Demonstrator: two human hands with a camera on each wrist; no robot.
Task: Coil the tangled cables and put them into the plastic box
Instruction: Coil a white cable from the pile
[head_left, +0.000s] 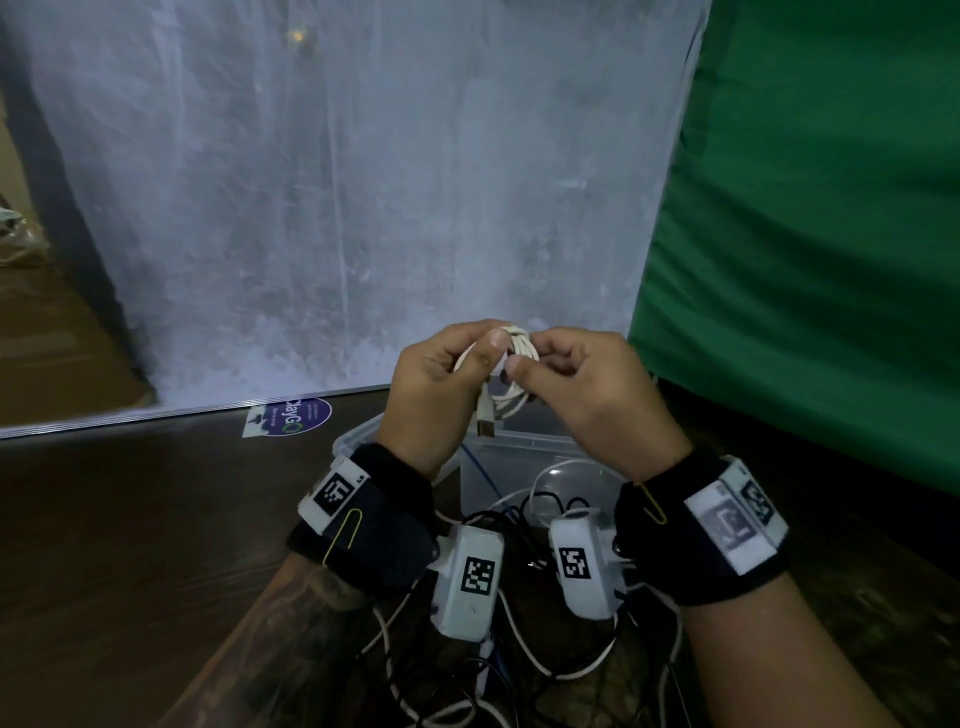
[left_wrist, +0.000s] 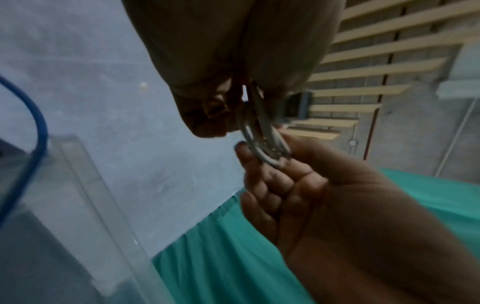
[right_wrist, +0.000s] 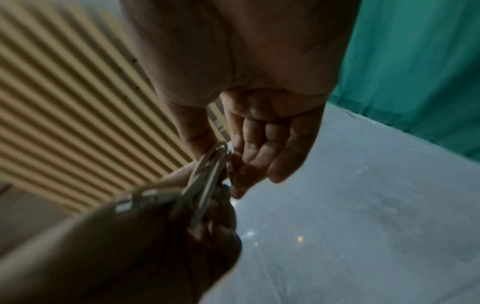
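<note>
Clear plastic box (head_left: 524, 448) holds a blue cable (head_left: 480, 470); above it left hand (head_left: 434, 402) and right hand (head_left: 597, 400) pinch a coiled white cable (head_left: 519, 345).

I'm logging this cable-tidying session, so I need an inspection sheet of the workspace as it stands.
Surface: dark wooden table.
Job's things: white cable coil held above the clear plastic box; its USB plug dangles.
Clutter: purple sticker near the table's far edge.
Hands: left hand and right hand both pinch the coil.
Cables: loose tangled cables on the table; blue cable at the box.
Surroundings: grey wall, green curtain.
</note>
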